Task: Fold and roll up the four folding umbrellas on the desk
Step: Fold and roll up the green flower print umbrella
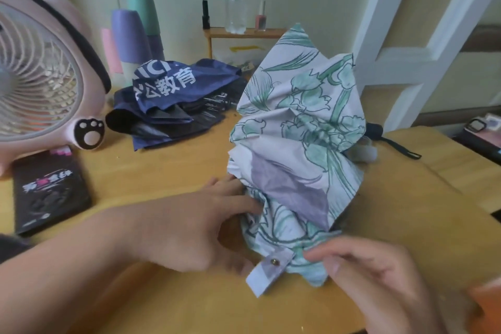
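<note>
On the desk point(162, 171), left hand point(195, 230) touches floral umbrella point(298, 122); right hand point(374, 274) pinches it.

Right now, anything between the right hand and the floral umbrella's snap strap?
Nothing visible. The strap lies uncovered at the near edge of the floral umbrella, just left of the right hand; the left hand presses the fabric further left.
</note>
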A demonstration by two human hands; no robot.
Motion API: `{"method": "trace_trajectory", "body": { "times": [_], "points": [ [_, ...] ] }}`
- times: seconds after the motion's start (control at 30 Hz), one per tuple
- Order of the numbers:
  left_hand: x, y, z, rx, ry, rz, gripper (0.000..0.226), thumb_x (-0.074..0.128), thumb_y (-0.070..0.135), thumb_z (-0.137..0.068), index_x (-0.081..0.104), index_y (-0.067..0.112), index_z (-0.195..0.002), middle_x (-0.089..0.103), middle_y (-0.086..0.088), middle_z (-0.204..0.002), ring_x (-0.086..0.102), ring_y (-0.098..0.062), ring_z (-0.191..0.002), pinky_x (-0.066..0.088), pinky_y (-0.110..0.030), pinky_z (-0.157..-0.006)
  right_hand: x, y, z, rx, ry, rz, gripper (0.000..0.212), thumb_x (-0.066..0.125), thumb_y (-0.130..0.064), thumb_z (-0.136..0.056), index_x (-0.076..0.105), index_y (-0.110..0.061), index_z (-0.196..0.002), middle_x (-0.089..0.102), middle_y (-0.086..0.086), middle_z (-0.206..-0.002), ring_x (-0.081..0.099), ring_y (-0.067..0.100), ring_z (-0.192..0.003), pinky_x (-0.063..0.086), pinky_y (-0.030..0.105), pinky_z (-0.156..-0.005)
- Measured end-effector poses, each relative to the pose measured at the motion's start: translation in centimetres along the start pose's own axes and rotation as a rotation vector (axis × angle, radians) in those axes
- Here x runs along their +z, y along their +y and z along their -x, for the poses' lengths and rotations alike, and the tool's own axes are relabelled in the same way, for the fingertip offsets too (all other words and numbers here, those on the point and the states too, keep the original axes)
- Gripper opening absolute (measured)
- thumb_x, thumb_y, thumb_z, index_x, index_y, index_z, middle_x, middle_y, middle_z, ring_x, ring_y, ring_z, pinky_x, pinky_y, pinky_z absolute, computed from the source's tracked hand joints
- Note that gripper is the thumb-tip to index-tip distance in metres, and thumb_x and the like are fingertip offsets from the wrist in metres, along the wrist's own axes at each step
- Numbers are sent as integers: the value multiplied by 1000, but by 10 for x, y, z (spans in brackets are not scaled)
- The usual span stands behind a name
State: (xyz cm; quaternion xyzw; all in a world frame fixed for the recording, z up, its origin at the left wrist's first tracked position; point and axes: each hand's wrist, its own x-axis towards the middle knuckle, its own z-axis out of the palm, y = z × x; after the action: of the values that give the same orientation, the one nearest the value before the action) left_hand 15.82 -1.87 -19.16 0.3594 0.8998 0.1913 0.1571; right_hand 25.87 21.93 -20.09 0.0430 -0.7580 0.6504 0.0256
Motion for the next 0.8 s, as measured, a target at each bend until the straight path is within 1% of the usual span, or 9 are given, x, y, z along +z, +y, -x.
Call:
{"method": "trace_trajectory", "body": {
  "times": [0.1,0.17,0.27,0.33,0.43,0.5,0.63,0.73,0.8],
  "points": [
    [7,1,6,17,124,121,50,71,66,-82,60,33,-117,47,20,-132,34,0,-140,13,-41,-126,2,-1,-2,18,18,42,13,71,-27,-62,82,-21,-66,74,5,-65,69,9,-60,43,6,-55],
    [18,2,7,6,266,159,45,64,72,-83,61,31,-103,50,19,-120,42,-2,-129,25,-38,-121,1,-3,-3,43,59,2,13,75,-29,-58,82,-20,-64,69,4,-54,61,8,-46,38,5,-47],
    [33,4,4,23,367,22,46,53,76,-85,60,34,-99,46,20,-113,42,-3,-119,30,-27,-109,-6,2,-5,90,180,-132,56,89,-47,-29,80,-8,-68,61,8,-45,56,5,-41,40,7,-45],
    [37,6,3,54,409,-31,33,53,67,-87,58,37,-99,45,20,-113,42,-5,-115,34,-30,-102,-8,9,-7,110,284,-293,84,95,-58,-14,78,1,-72,67,27,-61,70,30,-61,54,19,-63],
    [38,6,2,90,497,-36,8,58,40,-87,53,36,-91,48,19,-108,47,-10,-105,45,-37,-89,-8,15,-8,66,300,-369,88,97,-60,-19,77,4,-76,68,36,-75,68,54,-84,55,49,-84],
    [35,6,1,92,543,6,19,66,25,-85,49,32,-85,51,16,-102,50,-15,-100,47,-39,-85,-7,19,-8,40,302,-362,86,96,-62,-24,78,2,-77,69,36,-76,66,57,-85,50,59,-91],
    [31,10,2,110,605,101,34,65,22,-89,36,25,-72,60,5,-84,56,-22,-84,47,-40,-77,-4,25,-14,-43,343,-402,76,95,-63,-31,79,-3,-75,68,28,-64,70,37,-69,52,42,-80],
    [28,18,7,-8,520,651,28,67,19,-92,43,16,-79,75,-7,-94,66,-23,-91,52,-30,-85,-8,33,-16,-70,289,-431,68,95,-59,-41,80,-5,-80,69,24,-68,68,34,-75,51,41,-83],
    [25,24,7,-97,424,1033,17,65,26,-85,55,14,-93,76,-11,-106,65,-17,-100,45,-28,-90,-11,33,-15,-69,165,-410,61,96,-49,-52,80,-7,-94,71,25,-81,67,38,-89,50,36,-86]
  ]
}}
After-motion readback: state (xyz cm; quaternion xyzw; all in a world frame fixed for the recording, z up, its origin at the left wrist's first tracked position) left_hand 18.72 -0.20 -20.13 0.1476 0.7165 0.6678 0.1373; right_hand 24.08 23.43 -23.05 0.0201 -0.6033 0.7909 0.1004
